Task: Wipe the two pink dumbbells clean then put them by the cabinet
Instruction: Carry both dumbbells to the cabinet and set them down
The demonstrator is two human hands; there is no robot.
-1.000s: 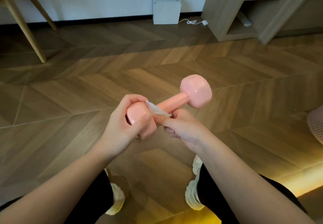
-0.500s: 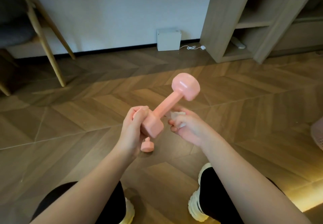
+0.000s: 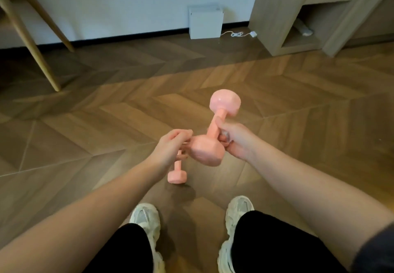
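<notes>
My right hand (image 3: 234,142) grips the handle of a pink dumbbell (image 3: 206,152) held tilted in the air, near head towards me and far head up and away. A pale bit of wipe (image 3: 225,139) shows between that hand's fingers. My left hand (image 3: 168,148) sits curled at the left side of the near head; whether it still holds the head is unclear. The second pink dumbbell (image 3: 177,175) lies on the wood floor below my left hand, which hides its far end. The wooden cabinet (image 3: 275,17) stands at the back right.
A white box (image 3: 204,22) stands against the wall, with a white cable (image 3: 238,34) trailing to the cabinet. Wooden chair legs (image 3: 32,44) stand at the back left. My two white shoes (image 3: 147,221) are planted below the dumbbells on the herringbone floor (image 3: 106,123).
My right hand has closed round the dumbbell's handle. My left hand has slipped off the near head to its left side. The view tipped down, so the second dumbbell and my shoes now show.
</notes>
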